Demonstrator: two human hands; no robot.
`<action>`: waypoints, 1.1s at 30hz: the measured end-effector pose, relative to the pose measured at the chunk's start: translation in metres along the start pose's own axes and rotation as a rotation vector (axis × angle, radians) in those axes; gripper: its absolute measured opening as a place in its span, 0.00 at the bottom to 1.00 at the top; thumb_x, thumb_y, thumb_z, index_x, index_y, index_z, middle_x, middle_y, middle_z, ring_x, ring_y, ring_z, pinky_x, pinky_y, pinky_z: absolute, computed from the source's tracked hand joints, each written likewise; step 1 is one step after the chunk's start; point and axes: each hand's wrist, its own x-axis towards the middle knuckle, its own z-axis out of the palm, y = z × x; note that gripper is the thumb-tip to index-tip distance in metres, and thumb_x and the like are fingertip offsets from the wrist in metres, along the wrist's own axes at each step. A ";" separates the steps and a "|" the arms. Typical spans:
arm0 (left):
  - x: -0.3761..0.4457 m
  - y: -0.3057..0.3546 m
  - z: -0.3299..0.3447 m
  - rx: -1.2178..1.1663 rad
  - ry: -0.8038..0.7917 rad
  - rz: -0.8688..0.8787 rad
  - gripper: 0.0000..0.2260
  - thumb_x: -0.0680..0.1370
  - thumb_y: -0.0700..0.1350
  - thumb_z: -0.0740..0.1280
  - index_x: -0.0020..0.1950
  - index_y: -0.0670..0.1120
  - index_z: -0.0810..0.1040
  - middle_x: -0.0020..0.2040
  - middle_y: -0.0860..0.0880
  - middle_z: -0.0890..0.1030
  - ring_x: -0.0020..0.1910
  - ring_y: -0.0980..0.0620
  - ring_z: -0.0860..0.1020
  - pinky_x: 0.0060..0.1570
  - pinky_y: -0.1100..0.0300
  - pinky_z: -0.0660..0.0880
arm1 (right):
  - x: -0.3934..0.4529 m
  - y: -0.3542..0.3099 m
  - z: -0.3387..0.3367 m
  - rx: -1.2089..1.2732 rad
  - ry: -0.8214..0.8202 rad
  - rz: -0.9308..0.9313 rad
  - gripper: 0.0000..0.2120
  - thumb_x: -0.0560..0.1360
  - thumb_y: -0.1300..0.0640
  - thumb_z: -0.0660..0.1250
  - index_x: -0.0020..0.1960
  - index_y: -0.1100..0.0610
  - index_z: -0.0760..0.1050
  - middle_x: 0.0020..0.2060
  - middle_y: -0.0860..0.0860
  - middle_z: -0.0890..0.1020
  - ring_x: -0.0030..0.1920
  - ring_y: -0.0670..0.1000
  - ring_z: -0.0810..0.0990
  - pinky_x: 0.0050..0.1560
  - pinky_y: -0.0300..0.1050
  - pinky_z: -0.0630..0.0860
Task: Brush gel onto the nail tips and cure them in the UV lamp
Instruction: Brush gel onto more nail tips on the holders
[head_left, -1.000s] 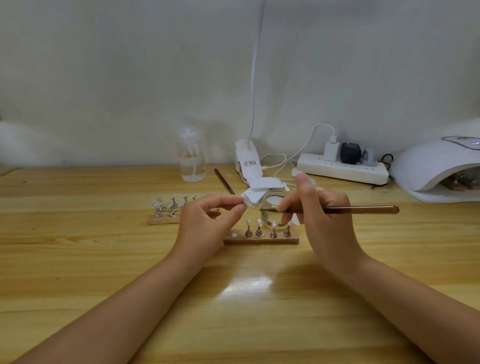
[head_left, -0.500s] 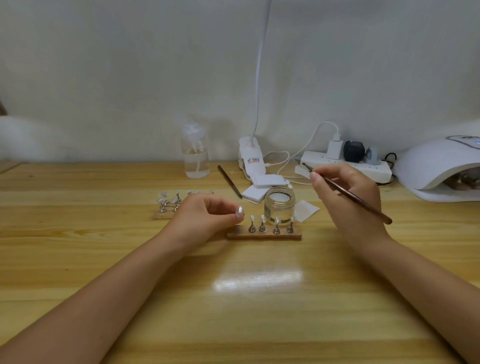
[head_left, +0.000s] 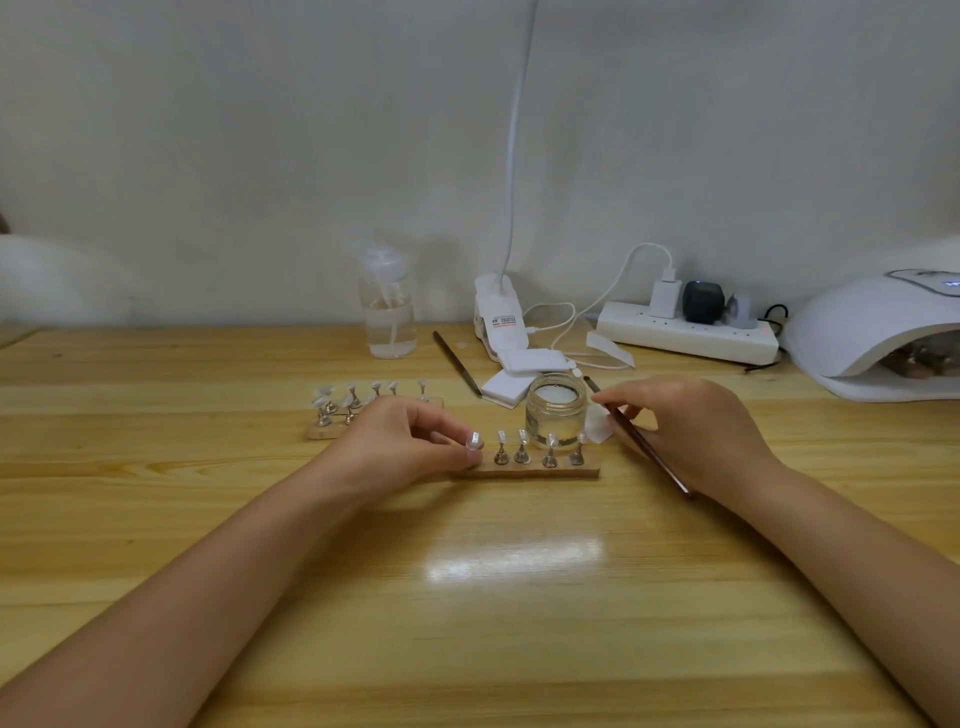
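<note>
Wooden table (head_left: 156, 519) against a plain white wall. At the back: spray bottle (head_left: 387, 306), power strip (head_left: 685, 335), white UV lamp (head_left: 878, 332) far right. Glass jar (head_left: 555, 410) just behind a wooden strip (head_left: 524, 472) of nail tips (head_left: 522, 439). Left hand (head_left: 400, 447) pinching one nail tip stand at the strip's left end; right hand (head_left: 691, 431) gripping a brush (head_left: 649, 447) beside the jar.

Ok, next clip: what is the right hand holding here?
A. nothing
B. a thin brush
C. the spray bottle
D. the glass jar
B: the right hand grips a thin brush beside the glass jar, with the handle angled back toward the wrist.
</note>
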 end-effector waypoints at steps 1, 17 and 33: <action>0.000 -0.001 0.000 -0.001 -0.006 -0.002 0.03 0.68 0.43 0.74 0.36 0.51 0.83 0.37 0.54 0.84 0.33 0.66 0.78 0.30 0.80 0.67 | 0.000 0.000 0.000 -0.002 0.000 -0.001 0.15 0.73 0.59 0.69 0.58 0.49 0.78 0.50 0.48 0.83 0.49 0.48 0.81 0.40 0.36 0.64; 0.004 -0.010 0.001 0.148 -0.053 0.121 0.18 0.66 0.44 0.76 0.50 0.60 0.75 0.44 0.56 0.77 0.40 0.65 0.76 0.41 0.75 0.72 | 0.001 0.002 -0.006 -0.066 -0.089 -0.082 0.12 0.77 0.54 0.63 0.58 0.45 0.77 0.51 0.44 0.82 0.50 0.44 0.78 0.44 0.35 0.68; 0.006 -0.015 -0.002 -0.014 0.033 0.212 0.17 0.63 0.38 0.77 0.46 0.54 0.79 0.42 0.53 0.81 0.40 0.64 0.79 0.39 0.74 0.73 | 0.009 -0.004 -0.039 0.364 -0.425 -0.007 0.05 0.66 0.47 0.67 0.41 0.37 0.79 0.32 0.40 0.79 0.33 0.36 0.73 0.32 0.30 0.68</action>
